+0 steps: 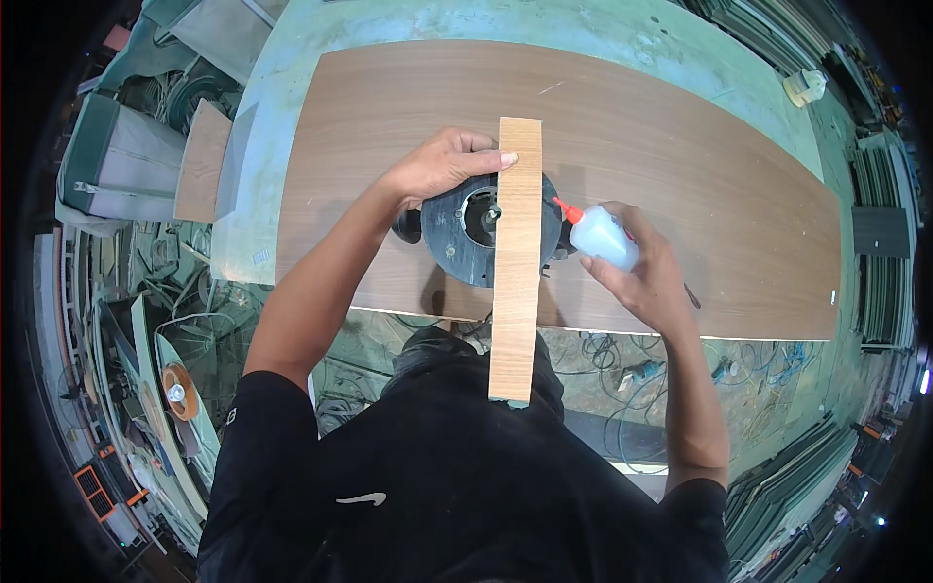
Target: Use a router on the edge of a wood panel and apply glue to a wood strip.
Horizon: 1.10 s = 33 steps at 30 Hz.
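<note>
Narrow wood-grain strip (516, 257): lay lengthwise toward the person, bridged flat across the round black base of an upturned router (466, 229), its far end reaching past the base over the panel and its near end overhanging the bench edge above the person's lap; the base served as a raised rest, so that the strip sat clear of the panel beneath. Left hand (442, 163): fingers curled over the far rim of the router base, thumb and forefinger tip pressed against the strip's left edge near its top, apparently to keep strip and tool from shifting; closed on them, not free. Glue bottle (603, 236): small, translucent white, red nozzle, held tilted with the nozzle aimed at the strip's right edge, tip just beside it; whether it touched could not be told. Right hand (646, 277): wrapped around the bottle body, fingers shut upon it in a squeezing hold. Large wood-veneer panel (700, 185): lay flat, carrying the router. Bench (622, 29): green-topped, worn, showing beyond the panel's far and left edges. Smaller veneer offcut (202, 160): lay at the bench's left end, well apart. Pale container (805, 87): stood at the far right corner. Floor (622, 364): below the near edge, strewn with cables and scrap.
</note>
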### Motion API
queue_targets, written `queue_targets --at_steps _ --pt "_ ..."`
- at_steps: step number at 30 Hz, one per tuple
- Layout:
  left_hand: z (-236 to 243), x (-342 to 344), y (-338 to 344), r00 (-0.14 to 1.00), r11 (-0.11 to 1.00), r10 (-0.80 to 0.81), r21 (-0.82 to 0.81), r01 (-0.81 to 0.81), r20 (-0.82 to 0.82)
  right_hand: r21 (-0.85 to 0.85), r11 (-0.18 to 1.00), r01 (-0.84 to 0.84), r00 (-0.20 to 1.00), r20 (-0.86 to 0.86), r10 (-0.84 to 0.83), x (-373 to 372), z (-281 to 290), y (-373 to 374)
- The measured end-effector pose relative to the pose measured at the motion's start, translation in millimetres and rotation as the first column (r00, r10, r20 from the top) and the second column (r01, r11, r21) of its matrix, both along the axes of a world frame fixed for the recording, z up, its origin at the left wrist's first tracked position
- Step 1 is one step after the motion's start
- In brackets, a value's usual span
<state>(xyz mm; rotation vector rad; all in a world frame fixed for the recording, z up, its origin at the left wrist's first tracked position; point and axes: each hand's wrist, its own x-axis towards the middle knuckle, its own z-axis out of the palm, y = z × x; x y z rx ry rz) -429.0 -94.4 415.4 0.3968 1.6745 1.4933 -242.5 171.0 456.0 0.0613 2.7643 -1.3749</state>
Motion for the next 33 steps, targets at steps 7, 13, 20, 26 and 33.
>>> queue_targets --at_steps 7,13,20,26,33 --pt "1.1 3.8 5.2 0.996 0.993 0.086 -0.082 -0.084 0.023 0.309 0.943 -0.123 0.983 -0.094 0.159 -2.5 14.4 5.6" --pt "1.5 5.3 6.3 0.998 0.997 0.061 -0.038 -0.06 0.025 0.408 0.904 -0.127 0.987 -0.042 0.158 -4.9 36.7 1.3" --pt "1.9 4.0 6.4 0.998 0.997 0.059 -0.047 -0.058 0.009 0.489 0.855 -0.169 0.984 0.032 0.176 -12.5 47.1 -3.9" --pt "1.5 4.6 6.9 0.997 0.996 0.072 -0.045 -0.071 0.011 0.458 0.874 -0.16 0.985 0.012 0.174 -14.8 44.7 -3.8" --pt "-1.7 3.3 5.4 0.997 0.996 0.072 -0.056 -0.073 -0.017 0.473 0.866 -0.159 0.98 -0.027 0.195 0.7 42.0 -5.1"
